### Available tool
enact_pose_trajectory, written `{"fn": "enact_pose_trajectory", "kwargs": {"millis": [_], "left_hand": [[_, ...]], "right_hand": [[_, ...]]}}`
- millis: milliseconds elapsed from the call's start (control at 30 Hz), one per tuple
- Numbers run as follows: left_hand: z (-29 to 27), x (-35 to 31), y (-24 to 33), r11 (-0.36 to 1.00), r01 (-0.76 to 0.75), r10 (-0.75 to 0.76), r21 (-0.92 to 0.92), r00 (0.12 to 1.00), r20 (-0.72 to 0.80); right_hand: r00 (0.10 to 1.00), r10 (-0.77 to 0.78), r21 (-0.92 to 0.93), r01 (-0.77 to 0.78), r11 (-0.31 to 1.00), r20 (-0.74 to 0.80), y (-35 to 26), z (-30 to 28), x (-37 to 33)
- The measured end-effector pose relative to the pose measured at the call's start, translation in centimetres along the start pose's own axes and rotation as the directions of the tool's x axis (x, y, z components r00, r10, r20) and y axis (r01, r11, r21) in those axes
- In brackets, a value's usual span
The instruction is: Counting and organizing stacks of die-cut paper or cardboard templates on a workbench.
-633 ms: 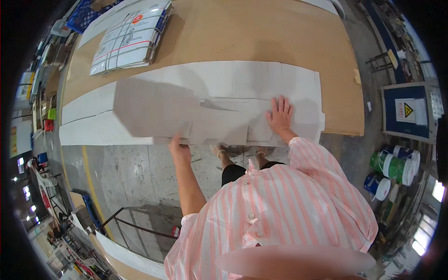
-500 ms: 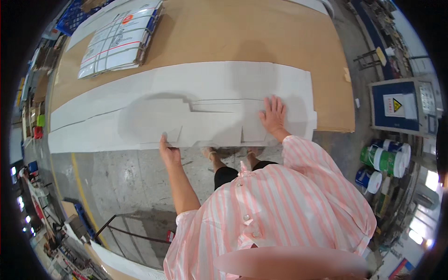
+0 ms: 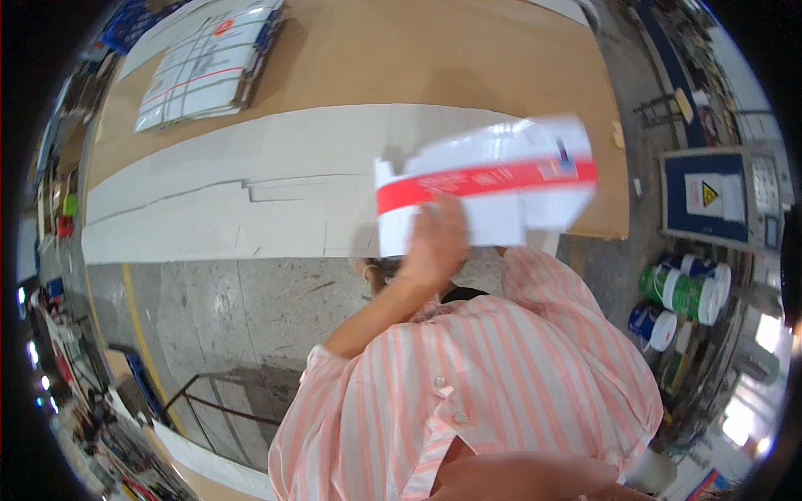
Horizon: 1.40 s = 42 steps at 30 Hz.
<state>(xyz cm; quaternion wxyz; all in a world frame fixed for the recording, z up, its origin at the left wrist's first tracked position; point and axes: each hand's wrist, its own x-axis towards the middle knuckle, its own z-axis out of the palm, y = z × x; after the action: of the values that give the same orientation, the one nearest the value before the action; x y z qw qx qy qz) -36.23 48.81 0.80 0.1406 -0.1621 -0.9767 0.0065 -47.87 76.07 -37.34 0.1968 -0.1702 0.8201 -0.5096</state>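
One hand (image 3: 434,242), the left, grips a white carton blank (image 3: 489,188) with a red stripe, lifted over the long flat sheets (image 3: 251,192) on the brown table (image 3: 418,58). The right hand is hidden behind the blank, so its state cannot be told. One printed stack (image 3: 205,63) lies far left; three paint tubs (image 3: 681,296) stand on the floor to the right.

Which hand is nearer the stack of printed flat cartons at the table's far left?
Left. The left hand grips the red-striped white carton sheet, well right of the stack. The right hand is hidden behind that sheet, farther right.
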Motion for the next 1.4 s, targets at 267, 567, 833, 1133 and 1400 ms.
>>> {"fn": "enact_pose_trajectory", "kwargs": {"millis": [267, 567, 833, 1133, 1400], "left_hand": [[-0.4, -3.7, -2.9, 0.842, 0.305, -0.370, -0.445, 0.927, -0.065], [8.2, -18.4, -14.9, -0.581, -0.471, -0.780, -0.664, 0.089, 0.620], [8.4, -18.0, -15.5, -0.340, 0.227, -0.938, -0.913, -0.013, 0.346], [-0.7, -1.2, -0.9, 0.982, 0.153, -0.166, -0.108, 0.978, -0.128], [0.1, -1.7, -2.0, 0.887, 0.207, -0.293, -0.413, 0.943, -0.156]], "right_hand": [[0.999, -0.047, -0.805, 0.027, 0.592, -0.002, -14.8, 0.6, -2.0], [0.976, -0.186, -0.889, -0.016, 0.458, -0.113, -22.4, 1.9, 1.2], [0.982, -0.160, -0.888, -0.012, 0.460, -0.096, -22.6, 1.7, 1.3], [0.997, -0.038, -0.923, -0.048, 0.382, -0.068, -21.3, 0.6, 1.1], [0.994, 0.108, -0.945, -0.050, 0.322, -0.015, -19.6, -0.9, 1.0]]}}
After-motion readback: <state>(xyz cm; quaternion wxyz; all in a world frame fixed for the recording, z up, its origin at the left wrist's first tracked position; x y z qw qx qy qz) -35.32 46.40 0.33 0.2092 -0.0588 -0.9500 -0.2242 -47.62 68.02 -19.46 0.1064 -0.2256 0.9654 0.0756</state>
